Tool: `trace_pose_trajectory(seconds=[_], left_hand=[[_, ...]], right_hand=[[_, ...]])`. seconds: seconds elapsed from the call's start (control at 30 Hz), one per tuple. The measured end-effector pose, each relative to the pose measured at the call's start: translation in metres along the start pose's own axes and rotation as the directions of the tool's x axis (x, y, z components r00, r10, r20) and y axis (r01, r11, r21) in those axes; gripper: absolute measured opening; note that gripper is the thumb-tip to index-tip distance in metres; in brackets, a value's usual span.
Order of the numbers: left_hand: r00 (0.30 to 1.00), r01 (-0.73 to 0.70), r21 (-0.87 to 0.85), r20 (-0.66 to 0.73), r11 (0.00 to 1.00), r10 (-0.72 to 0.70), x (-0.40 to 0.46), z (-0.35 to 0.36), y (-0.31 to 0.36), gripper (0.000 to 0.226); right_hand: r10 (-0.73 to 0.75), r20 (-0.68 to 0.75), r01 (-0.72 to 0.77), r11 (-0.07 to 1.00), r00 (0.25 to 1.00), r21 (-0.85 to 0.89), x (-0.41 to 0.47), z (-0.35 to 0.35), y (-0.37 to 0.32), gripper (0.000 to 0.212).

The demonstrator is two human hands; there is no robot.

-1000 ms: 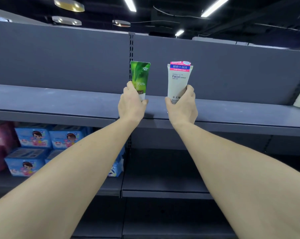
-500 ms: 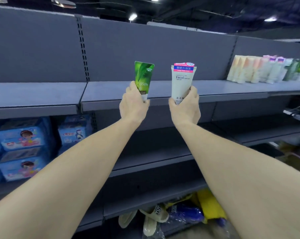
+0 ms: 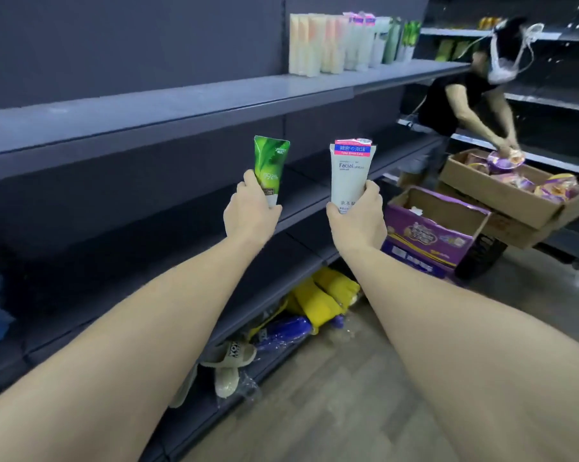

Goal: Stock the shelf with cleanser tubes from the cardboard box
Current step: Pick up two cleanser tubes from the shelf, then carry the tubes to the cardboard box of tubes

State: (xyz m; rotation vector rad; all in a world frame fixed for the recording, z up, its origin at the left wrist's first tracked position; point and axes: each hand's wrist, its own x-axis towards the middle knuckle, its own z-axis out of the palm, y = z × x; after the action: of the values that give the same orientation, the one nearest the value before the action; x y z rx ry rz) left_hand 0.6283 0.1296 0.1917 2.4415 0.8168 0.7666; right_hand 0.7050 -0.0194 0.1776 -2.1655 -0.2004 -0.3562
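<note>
My left hand [image 3: 250, 213] grips a green cleanser tube [image 3: 271, 161] by its lower end, held upright. My right hand [image 3: 356, 216] grips a white facial cleanser tube [image 3: 349, 171] with a pink and blue top band, also upright. Both tubes are in the air in front of the grey shelving, well below and left of the upper shelf board [image 3: 215, 98]. A row of several cleanser tubes [image 3: 344, 41] stands on that shelf farther right. The caps of my two tubes are hidden inside my fists.
Another person [image 3: 461, 95] bends over open cardboard boxes [image 3: 501, 191] on a cart at the right. A purple carton [image 3: 428, 228] sits in front of it. Slippers [image 3: 230, 360] and yellow and blue packs [image 3: 318, 301] lie on the bottom shelf. Wooden floor runs along the aisle.
My view has swung right and down along the aisle. The stocked tubes are now nearer, and the other person and cart have come into view. Both hands keep their tubes.
</note>
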Motion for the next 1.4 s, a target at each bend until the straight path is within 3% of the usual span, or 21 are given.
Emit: trace_pose_trajectory(seconds=[0.33, 0.7, 0.9, 1.03, 1.4], left_hand=[[0.936, -0.122, -0.023, 0.330, 0.992, 0.123, -0.083, 0.175, 0.104, 0.060], [0.747, -0.215, 0.002, 0.644, 0.977, 0.163, -0.218, 0.330, 0.178, 0.060], [0.649, -0.279, 0.009, 0.739, 0.960, 0.182, -0.260, 0.375, 0.211, 0.058], [0.624, -0.311, 0.004, 0.755, 0.950, 0.201, -0.265, 0.396, 0.234, 0.059], [0.596, -0.316, 0.000, 0.778, 0.949, 0.198, -0.215, 0.482, 0.287, 0.056]], right_hand=[[0.305, -0.111, -0.320, 0.933, 0.946, -0.164, 0.014, -0.091, 0.197, 0.062], [0.646, -0.179, -0.670, 0.716, 0.742, -0.196, -0.033, -0.173, 0.393, 0.056], [0.729, -0.215, -0.760, 0.623, 0.650, -0.183, -0.048, -0.202, 0.449, 0.056], [0.754, -0.236, -0.790, 0.588, 0.613, -0.174, -0.042, -0.214, 0.471, 0.059], [0.767, -0.225, -0.798, 0.562, 0.601, -0.219, 0.039, -0.215, 0.522, 0.062]])
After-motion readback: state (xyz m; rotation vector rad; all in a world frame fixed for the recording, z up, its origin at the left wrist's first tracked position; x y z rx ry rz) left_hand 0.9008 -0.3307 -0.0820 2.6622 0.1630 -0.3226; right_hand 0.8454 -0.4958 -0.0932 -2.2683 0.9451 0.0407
